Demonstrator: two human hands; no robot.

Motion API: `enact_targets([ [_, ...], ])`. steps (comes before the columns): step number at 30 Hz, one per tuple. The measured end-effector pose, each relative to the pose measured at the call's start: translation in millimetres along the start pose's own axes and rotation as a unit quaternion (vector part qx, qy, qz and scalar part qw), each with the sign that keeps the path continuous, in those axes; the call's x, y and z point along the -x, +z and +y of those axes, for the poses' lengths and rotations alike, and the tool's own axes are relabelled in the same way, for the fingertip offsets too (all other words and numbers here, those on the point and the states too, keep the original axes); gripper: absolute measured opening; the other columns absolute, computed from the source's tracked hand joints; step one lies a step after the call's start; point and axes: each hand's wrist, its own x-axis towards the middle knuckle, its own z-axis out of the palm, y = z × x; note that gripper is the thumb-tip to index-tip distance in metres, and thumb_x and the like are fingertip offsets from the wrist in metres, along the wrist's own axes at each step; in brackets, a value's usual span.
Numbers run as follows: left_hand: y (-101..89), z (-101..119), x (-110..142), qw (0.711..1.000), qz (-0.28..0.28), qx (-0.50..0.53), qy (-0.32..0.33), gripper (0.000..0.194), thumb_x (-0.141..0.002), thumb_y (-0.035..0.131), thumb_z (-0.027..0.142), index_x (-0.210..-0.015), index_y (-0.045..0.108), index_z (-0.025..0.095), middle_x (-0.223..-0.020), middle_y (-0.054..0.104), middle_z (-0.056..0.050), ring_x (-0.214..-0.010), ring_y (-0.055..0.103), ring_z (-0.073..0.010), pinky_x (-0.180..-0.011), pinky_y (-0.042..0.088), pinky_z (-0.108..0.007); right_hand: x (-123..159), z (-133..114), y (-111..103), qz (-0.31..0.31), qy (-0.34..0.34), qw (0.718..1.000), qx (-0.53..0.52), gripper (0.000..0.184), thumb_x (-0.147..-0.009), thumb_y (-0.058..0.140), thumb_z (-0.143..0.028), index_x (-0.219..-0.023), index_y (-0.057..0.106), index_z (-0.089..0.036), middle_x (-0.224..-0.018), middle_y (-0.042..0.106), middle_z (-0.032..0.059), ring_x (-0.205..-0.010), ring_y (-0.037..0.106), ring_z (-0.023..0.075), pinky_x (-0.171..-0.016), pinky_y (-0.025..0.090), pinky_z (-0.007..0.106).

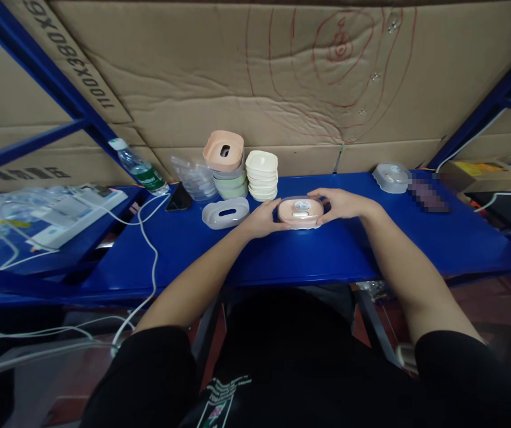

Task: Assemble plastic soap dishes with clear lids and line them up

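Observation:
A pink soap box (pixel 300 215) with a clear lid and a round sticker on top sits low over the blue table, held from both sides. My left hand (pixel 263 221) is closed around its left end, thumb toward the near side. At the right end, my right hand (pixel 341 204) grips it between thumb and fingers. Just left of my left hand lies a grey oval dish (pixel 225 213) with a dark slot. Behind it stand a stack of green and grey dishes (pixel 231 185) topped by an orange dish (pixel 223 148), and a cream stack (pixel 262 172).
Nested clear lids (pixel 199 183) lean beside the stacks, near a dark phone-like object (pixel 178 198) and a water bottle (pixel 141 169). A lidded clear box (pixel 391 178) stands at the right. White cables (pixel 153 255) cross the left side; cardboard (pixel 193 77) backs the table.

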Motion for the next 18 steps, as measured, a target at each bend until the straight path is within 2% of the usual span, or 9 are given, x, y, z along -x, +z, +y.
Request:
enact_targets([
  [4,0.4,-0.3,-0.6,1.000,-0.002,-0.007,-0.003,0.103,-0.080,0.090,0.055,-0.165,0.048,0.015,-0.165,0.053,-0.022,-0.141,0.061,-0.0394,-0.115,0.054,-0.051,0.6,0.2,1.0,-0.002,0.005,1.000,-0.021,0.106,-0.057,0.101,-0.050,-0.154,0.063,-0.031,-0.151,0.070,0.0090,-0.129,0.071,0.0391,-0.117,0.056,0.059],
  [10,0.4,-0.2,-1.8,1.000,0.004,-0.020,0.008,0.088,-0.089,0.082,0.053,-0.163,0.050,0.015,-0.157,0.060,-0.020,-0.130,0.067,-0.0343,-0.110,0.056,-0.046,1.9,0.7,1.6,-0.003,0.007,0.999,-0.047,0.106,-0.056,0.101,-0.050,-0.153,0.063,-0.028,-0.152,0.068,0.0117,-0.130,0.071,0.0380,-0.117,0.057,0.058],
  [14,-0.3,1.0,-1.7,1.000,0.008,-0.007,0.016,0.082,-0.087,0.085,0.048,-0.158,0.056,0.017,-0.154,0.062,-0.018,-0.126,0.068,-0.0334,-0.107,0.057,-0.045,1.3,0.9,2.2,-0.006,0.004,0.999,-0.041,0.104,-0.057,0.101,-0.050,-0.152,0.063,-0.029,-0.150,0.069,0.0114,-0.129,0.071,0.0377,-0.114,0.059,0.057],
  [18,-3.4,2.8,-1.9,1.000,0.008,-0.007,0.007,0.082,-0.083,0.088,0.050,-0.153,0.061,0.015,-0.149,0.065,-0.018,-0.123,0.069,-0.0329,-0.105,0.057,-0.044,0.0,0.6,3.4,-0.005,0.001,0.999,-0.031,0.103,-0.056,0.101,-0.046,-0.151,0.065,-0.030,-0.148,0.072,0.0090,-0.130,0.071,0.0390,-0.117,0.056,0.058],
])
